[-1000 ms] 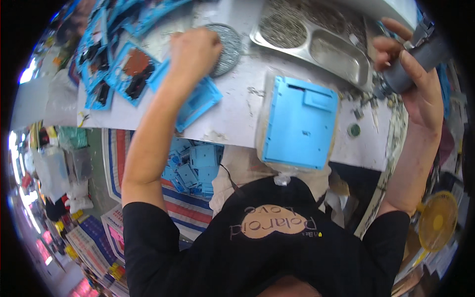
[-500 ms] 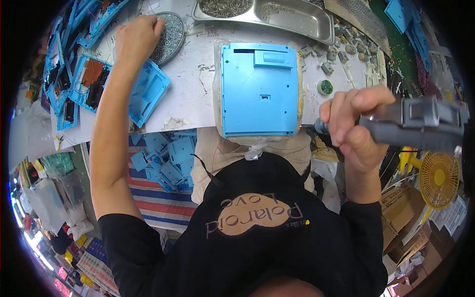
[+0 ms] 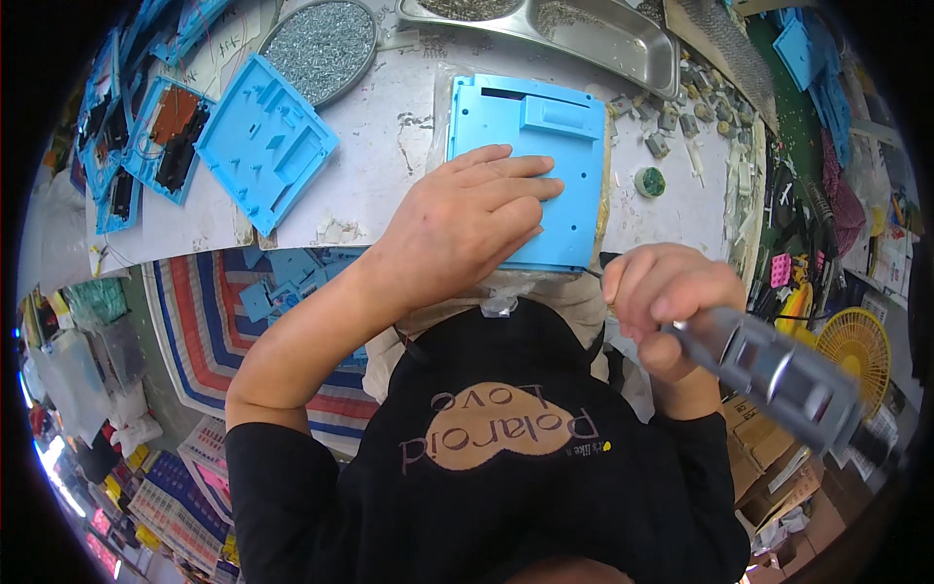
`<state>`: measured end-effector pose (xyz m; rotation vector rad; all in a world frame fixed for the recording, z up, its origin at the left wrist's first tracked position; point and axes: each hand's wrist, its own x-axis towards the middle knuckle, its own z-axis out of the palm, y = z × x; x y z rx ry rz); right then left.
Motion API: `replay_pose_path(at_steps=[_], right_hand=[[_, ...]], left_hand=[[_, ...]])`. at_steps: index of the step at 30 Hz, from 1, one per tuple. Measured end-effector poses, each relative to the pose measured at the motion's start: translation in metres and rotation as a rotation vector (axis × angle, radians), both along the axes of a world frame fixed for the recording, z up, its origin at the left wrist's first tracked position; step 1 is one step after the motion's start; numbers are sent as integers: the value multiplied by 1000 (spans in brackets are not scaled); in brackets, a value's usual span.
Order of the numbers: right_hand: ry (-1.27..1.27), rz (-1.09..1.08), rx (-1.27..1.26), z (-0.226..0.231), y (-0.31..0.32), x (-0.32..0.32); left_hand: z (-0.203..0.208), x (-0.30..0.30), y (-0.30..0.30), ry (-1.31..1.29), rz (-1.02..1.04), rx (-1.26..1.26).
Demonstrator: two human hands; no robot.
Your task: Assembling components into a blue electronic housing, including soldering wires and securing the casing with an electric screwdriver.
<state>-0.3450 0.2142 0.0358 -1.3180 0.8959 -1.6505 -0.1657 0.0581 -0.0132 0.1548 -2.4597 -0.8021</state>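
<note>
Head view: our left hand (image 3: 467, 222) spreads over the flat blue plastic panel (image 3: 567, 219) at the white desk's (image 3: 375, 161) near edge; whether its grip pinches anything, we cannot tell; our right hand (image 3: 671, 297) grasps the grey cylindrical driver (image 3: 783, 375); we should press evenly, fingertips clear of its thin bit.

Head view: fisheye, head-worn, facing steeply down
Bench (image 3: 365, 180): upper half
Shirt (image 3: 506, 511): lower middle, close below

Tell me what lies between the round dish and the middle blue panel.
Head view: from the round dish, dark-speckled white tabletop, then clear plastic edging the blue panel.
</note>
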Motion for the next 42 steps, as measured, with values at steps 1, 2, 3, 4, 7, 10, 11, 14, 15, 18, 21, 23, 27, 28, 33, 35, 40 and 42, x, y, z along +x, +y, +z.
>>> replay_pose_path(at_steps=[1,2,3,4,7,10,11,14,15,18,21,23,27,28,33,35,40,42], right_hand=[[52,9,-39,-1,-3,0],[102,18,-76,-2,-5,0],[152,27,-113,-2,-7,0],[155,30,-126,-3,-8,0],[17,111,-30,3,-14,-8],[13,92,-95,11,-31,-18],[36,77,-108,9,-37,-16],[91,50,-111,-1,-45,-7],[105,67,-117,-3,-47,-7],[130,96,-119,-8,-47,-8],[73,102,-66,-5,-48,-7],[160,38,12,-3,-46,-6],[375,-180,82,-1,-45,1],[329,-225,92,0,-46,5],[36,-471,117,0,-51,30],[-104,-489,207,-1,-50,32],[-619,-110,194,-16,-61,30],[-714,-50,218,-6,-53,24]], left_hand=[[-1,1,1,-12,9,25],[-2,1,0,-13,7,34],[-2,0,-1,-14,6,42],[-2,0,-1,-15,5,51],[-3,-1,0,-8,27,78],[-2,1,0,-13,28,83],[-2,1,-1,-11,24,93],[-4,1,-1,-3,21,122],[-5,1,0,1,24,130],[-7,2,0,9,18,145],[-6,2,-1,12,9,139],[-5,2,-2,12,17,128],[7,8,2,4,56,511],[15,8,4,-16,66,712],[71,-23,29,573,216,477],[94,-34,40,620,180,293],[102,-57,53,625,303,2],[109,-65,58,624,390,-17]])
